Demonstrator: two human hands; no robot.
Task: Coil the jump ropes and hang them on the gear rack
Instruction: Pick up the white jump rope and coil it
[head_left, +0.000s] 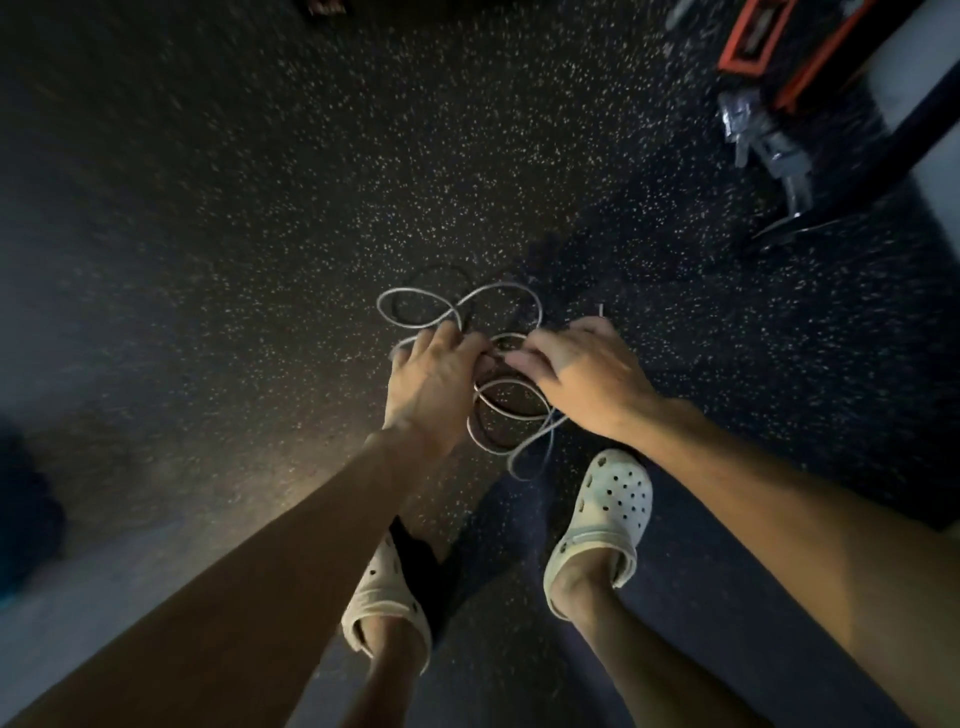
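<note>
Reaching down from straight, bare forearms, both hands meet over the jump rope (470, 428), which lies in a loose grey tangle of loops on the speckled floor (260, 208). The left hand (436, 379) shows its back, fingers curled down into the strands at the tangle's left side and gripping them. The right hand (582, 374) arches over the rope's right side, fingertips bent towards the left hand; whether it grips a strand cannot be told. Two pale clogs (608, 519) stand just below the rope. Red-framed equipment (769, 47) sits well beyond it, upper right.
</note>
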